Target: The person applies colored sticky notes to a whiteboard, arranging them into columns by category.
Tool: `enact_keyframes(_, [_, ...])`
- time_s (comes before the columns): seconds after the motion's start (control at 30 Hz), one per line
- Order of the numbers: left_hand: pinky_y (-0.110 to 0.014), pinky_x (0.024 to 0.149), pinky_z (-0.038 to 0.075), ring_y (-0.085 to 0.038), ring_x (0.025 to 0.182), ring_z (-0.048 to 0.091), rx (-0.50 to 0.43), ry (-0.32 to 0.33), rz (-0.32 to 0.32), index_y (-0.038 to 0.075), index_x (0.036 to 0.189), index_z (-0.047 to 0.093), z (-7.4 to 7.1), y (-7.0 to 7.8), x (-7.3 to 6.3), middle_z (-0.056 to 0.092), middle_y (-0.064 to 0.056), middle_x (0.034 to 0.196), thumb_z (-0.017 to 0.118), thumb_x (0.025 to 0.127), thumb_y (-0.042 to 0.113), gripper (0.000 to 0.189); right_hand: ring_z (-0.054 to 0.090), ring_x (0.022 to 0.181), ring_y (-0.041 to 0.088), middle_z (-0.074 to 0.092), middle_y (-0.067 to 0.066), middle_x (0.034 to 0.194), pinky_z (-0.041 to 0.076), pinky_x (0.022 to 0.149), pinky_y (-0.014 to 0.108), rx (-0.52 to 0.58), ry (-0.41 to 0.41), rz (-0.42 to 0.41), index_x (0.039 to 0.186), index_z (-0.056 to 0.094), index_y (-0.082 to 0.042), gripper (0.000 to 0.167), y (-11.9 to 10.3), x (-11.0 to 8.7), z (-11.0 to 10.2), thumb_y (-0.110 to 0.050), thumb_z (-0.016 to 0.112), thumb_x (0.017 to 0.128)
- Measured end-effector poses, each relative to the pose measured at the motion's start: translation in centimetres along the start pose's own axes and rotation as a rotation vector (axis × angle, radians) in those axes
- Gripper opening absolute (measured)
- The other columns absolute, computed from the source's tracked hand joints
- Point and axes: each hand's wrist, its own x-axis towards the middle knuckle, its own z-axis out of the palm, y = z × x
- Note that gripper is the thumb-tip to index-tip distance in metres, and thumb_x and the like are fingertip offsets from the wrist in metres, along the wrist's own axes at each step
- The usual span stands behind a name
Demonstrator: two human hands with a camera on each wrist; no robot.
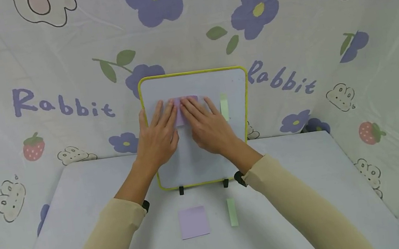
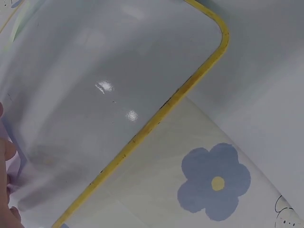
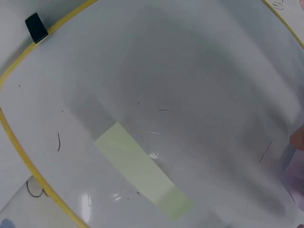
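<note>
A whiteboard (image 1: 205,168) with a yellow frame stands upright on the table. My left hand (image 1: 158,137) and right hand (image 1: 209,128) lie side by side on it, fingers extended upward. Their fingertips touch a purple sticky note (image 1: 180,120) on the upper middle of the board, covering much of it. Right of my right hand, a narrow light-green sticky strip (image 1: 224,107) is on the board, fully visible in the right wrist view as a pale strip (image 3: 142,168). Only fingers (image 2: 7,166) of the left hand enter the left wrist view.
Two black feet (image 1: 181,190) hold the board's lower edge. On the white table (image 1: 93,206) in front lie a purple sticky pad (image 1: 194,222) and, to its right, a light-green strip pad (image 1: 232,212). Patterned cloth (image 1: 181,42) hangs behind and at the sides.
</note>
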Motion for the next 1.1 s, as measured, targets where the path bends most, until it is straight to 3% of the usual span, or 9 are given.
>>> enact_keyframes(0.8, [-0.066, 0.110, 0.022, -0.026, 0.149, 0.025, -0.039, -0.094, -0.038, 0.008, 0.152, 0.040, -0.5, -0.3, 0.0, 0.032, -0.004, 0.161, 0.056, 0.096, 0.029, 0.062, 0.020, 0.151, 0.026, 0.027, 0.010, 0.162, 0.015, 0.120, 0.051, 0.016, 0.070, 0.087, 0.154, 0.034, -0.003, 0.071, 2.0, -1.9, 1.0, -0.023, 0.064, 0.093])
enact_keyframes(1.1, [-0.066, 0.110, 0.023, -0.027, 0.149, 0.026, -0.048, -0.080, -0.040, 0.008, 0.152, 0.041, -0.4, -0.3, -0.1, 0.033, -0.004, 0.160, 0.057, 0.096, 0.029, 0.062, 0.016, 0.152, 0.028, 0.025, 0.008, 0.163, 0.013, 0.120, 0.052, 0.044, 0.059, 0.099, 0.155, 0.033, -0.005, 0.070, 2.0, -1.9, 1.0, -0.023, 0.062, 0.094])
